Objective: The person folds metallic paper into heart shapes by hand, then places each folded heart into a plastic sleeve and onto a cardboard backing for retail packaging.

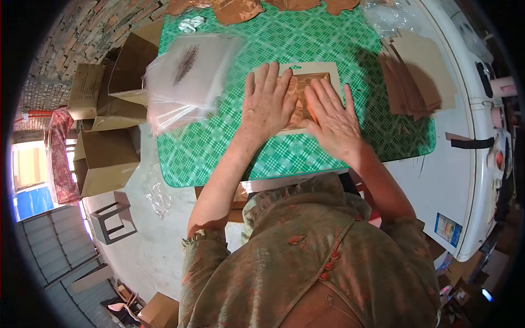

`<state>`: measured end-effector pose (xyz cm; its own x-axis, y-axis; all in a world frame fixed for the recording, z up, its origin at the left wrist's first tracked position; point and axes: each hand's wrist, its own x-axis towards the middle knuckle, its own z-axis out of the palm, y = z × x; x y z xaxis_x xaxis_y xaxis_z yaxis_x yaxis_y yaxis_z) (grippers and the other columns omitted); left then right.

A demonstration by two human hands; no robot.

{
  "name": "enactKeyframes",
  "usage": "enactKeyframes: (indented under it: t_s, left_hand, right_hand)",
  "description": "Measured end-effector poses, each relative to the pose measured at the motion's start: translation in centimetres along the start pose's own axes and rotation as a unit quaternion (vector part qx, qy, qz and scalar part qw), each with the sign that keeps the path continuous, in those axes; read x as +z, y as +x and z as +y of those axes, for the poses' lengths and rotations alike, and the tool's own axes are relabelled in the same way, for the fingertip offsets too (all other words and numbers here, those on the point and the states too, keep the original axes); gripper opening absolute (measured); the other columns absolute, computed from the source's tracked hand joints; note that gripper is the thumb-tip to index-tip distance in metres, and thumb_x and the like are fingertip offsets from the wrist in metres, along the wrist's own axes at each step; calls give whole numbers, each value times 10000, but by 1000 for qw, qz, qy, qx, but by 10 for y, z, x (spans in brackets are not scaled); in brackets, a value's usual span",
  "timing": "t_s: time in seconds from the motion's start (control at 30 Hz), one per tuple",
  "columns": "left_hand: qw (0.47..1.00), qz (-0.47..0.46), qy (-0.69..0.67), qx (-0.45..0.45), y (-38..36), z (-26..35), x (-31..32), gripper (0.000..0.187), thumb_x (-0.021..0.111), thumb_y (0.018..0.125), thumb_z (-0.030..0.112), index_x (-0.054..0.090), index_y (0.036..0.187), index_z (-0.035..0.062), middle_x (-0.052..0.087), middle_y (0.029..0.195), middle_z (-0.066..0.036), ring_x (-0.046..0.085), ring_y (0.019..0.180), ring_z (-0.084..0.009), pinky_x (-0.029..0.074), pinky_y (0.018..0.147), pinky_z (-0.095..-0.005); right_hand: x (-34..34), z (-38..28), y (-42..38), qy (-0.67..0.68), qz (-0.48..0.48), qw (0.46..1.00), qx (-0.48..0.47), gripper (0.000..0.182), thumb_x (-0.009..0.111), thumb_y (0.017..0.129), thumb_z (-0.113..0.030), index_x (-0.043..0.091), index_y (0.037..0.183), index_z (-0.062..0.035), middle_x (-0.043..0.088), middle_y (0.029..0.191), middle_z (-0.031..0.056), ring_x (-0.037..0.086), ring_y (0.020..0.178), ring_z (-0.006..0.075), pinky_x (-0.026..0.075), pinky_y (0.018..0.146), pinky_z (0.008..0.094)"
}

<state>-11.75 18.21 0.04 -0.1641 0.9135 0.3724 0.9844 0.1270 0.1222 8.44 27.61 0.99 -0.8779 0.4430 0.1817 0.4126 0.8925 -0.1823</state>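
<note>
My left hand lies flat with its fingers stretched out over the left side of a pale card with a hang hole at its top. A shiny copper-brown packet sits on this card, partly hidden under my fingers. Over the packet's right side, my right hand is spread, palm down. To the left, a pile of clear plastic bags rests on the green checked tablecloth. Fanned brown card sheets lie at the right.
Several copper-brown pieces line the table's far edge, near crumpled clear plastic. Open cardboard boxes stand left of the table. A small grey stool is on the floor. A white appliance stands along the right.
</note>
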Motion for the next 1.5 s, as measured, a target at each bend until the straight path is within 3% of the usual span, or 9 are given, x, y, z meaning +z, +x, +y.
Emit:
enactKeyframes:
  t_s: [0.33, 0.43, 0.5, 0.67, 0.77, 0.87, 0.97, 1.1, 1.5]
  left_hand:
    - [1000, -23, -15, -6, -7, 5, -9, 597, 483, 1094, 425, 462, 1587, 88, 409, 1650, -225, 362, 1525, -409, 262, 1244, -580]
    - [999, -29, -23, -26, -28, 22, -19, 594, 483, 1094, 413, 462, 1586, 82, 410, 1648, -226, 367, 1521, -412, 257, 1242, -584]
    - [997, -53, -17, -46, -45, 38, -31, 604, 500, 1086, 398, 452, 1597, 80, 394, 1659, -231, 351, 1539, -408, 250, 1242, -584]
    - [994, -69, -16, -83, -88, 71, -45, 642, 544, 1065, 372, 425, 1622, 76, 375, 1670, -239, 337, 1549, -420, 238, 1241, -599]
    - [992, -71, -22, -99, -96, 82, -46, 648, 559, 1058, 362, 425, 1624, 76, 371, 1670, -245, 332, 1551, -427, 226, 1243, -611]
    - [992, -68, -20, -103, -99, 85, -46, 651, 559, 1059, 363, 420, 1628, 77, 370, 1670, -246, 330, 1553, -425, 226, 1243, -611]
    - [993, -67, -17, -100, -100, 84, -45, 656, 558, 1063, 373, 413, 1635, 84, 364, 1675, -241, 323, 1558, -422, 221, 1246, -612]
    - [993, -78, -23, -91, -96, 81, -52, 681, 580, 1047, 408, 416, 1636, 110, 354, 1681, -229, 301, 1568, -419, 211, 1250, -625]
    - [980, -122, -125, 93, -56, 72, -38, 620, 546, 1082, 388, 425, 1640, 147, 360, 1719, -93, 293, 1604, -295, 183, 1324, -505]
  right_hand:
    - [-27, 20, -60, -7, 46, 998, 51, 729, 708, 969, -265, 416, 1556, 52, 414, 1632, 219, 345, 1556, 347, 230, 1261, 597]
    - [-45, 12, -92, 90, 106, 990, -10, 581, 732, 936, -173, 542, 1445, 33, 528, 1514, 216, 500, 1419, 371, 385, 1156, 563]
    - [-43, -2, -126, 145, 127, 981, -12, 363, 715, 930, -122, 661, 1263, 12, 690, 1235, 178, 674, 1114, 344, 519, 954, 500]
    - [-8, -34, -177, 322, 29, 945, 54, 192, 730, 952, -138, 720, 1088, -2, 703, 825, 131, 711, 746, 282, 552, 718, 389]
    - [-2, -45, -170, 496, -143, 833, 199, 226, 695, 1021, -198, 710, 1132, -1, 735, 871, 118, 740, 805, 228, 558, 734, 350]
    - [21, -63, -156, 739, -49, 618, 262, 282, 620, 1090, -254, 702, 1158, 7, 764, 913, 89, 746, 840, 182, 565, 750, 325]
    - [8, -69, -137, 775, -110, 531, 326, 338, 575, 1122, -284, 661, 1244, 19, 771, 959, 89, 749, 872, 186, 575, 771, 319]
    - [13, -65, -135, 753, -161, 566, 293, 571, 463, 1146, -430, 550, 1384, 82, 786, 1058, 202, 763, 906, 248, 582, 811, 348]
    - [3, -68, -121, 831, -176, 409, 333, 587, 466, 1137, -483, 470, 1479, -7, 751, 1155, 246, 753, 1008, 284, 587, 916, 386]
